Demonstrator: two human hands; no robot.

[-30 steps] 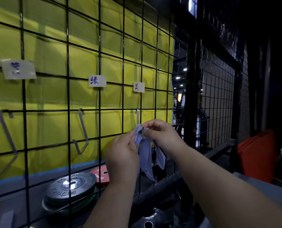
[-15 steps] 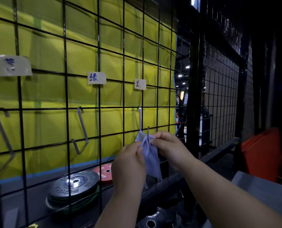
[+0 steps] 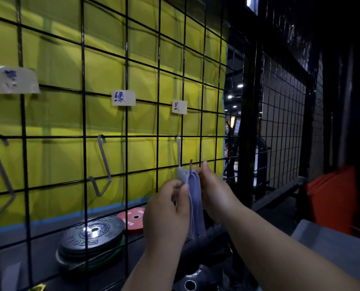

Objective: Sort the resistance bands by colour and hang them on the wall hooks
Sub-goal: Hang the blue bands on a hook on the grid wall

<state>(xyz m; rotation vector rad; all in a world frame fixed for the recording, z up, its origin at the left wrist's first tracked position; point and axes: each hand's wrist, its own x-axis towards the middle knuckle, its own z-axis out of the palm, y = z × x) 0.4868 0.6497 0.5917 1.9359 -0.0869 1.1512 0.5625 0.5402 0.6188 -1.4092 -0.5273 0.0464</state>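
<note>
Left hand (image 3: 166, 213): thumb and fingers pinch the hanging strands of the pale blue bands (image 3: 193, 202) part-way down.
Right hand (image 3: 214, 194): fingers closed on the top fold of the same bundle, just beside the hook tip; one fingertip points upward.
Band position: looped over the lower bend of the right hook (image 3: 179, 152), tails hanging straight down in front of the wire grid (image 3: 82, 114).
Right hook: hangs below the right label (image 3: 179, 107); its tip shows above the bundle, so the bundle is judged seated.
Middle hook (image 3: 103, 164): bare, below the middle label (image 3: 123, 98).
Left hook (image 3: 0, 175): bare, below the left label (image 3: 14, 79).
Done: one colour group judged hung, pending release by both hands.
Left: two hooks to fill; no other bands are in view.
Weight plates (image 3: 93, 234): stacked behind the grid, not part of the task.
</note>
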